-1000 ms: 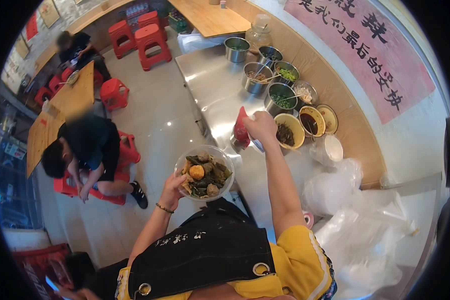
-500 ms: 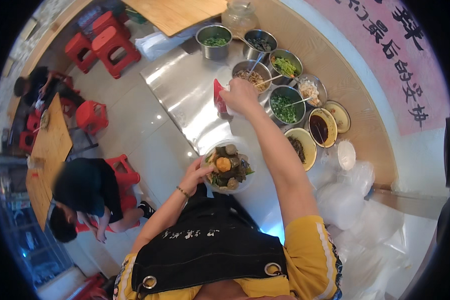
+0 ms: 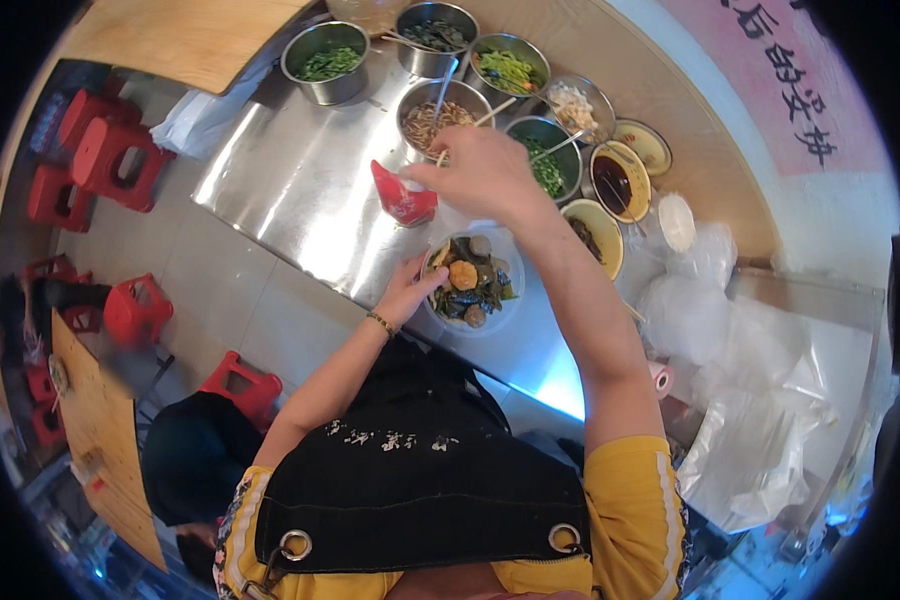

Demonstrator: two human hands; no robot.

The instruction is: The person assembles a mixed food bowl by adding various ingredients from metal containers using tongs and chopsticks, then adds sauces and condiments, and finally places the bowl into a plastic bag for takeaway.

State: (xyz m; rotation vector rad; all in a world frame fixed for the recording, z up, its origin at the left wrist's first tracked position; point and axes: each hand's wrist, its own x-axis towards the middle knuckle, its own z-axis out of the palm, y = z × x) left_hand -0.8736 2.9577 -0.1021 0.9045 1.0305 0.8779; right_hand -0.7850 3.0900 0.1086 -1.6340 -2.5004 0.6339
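Observation:
My left hand [image 3: 410, 290] grips the rim of a clear round plastic bowl [image 3: 505, 318], its thumb over the edge. Dark leafy greens, round brown balls and an orange piece [image 3: 462, 275] fill the bowl. Beyond it, a red packet [image 3: 405, 197] stands crumpled on the metal table. My right hand [image 3: 485, 175] is just right of the packet, thumb stretched toward its edge and fingers apart from the thumb, at the near rim of a steel bowl of brown bits [image 3: 432, 125]. Whether the thumb touches the packet I cannot tell.
Steel bowls of chopped greens [image 3: 330, 64], dark leaves [image 3: 432, 36] and a white topping [image 3: 573, 108] line the far side. A bowl of dark sauce [image 3: 613, 185] stands right, near clear plastic bags [image 3: 715, 330]. Red stools [image 3: 120, 165] and a seated person [image 3: 195, 455] are left.
My right hand has loosened from the red packet, which now stands on the table. My left hand still holds the plastic bowl. The whole view has shifted.

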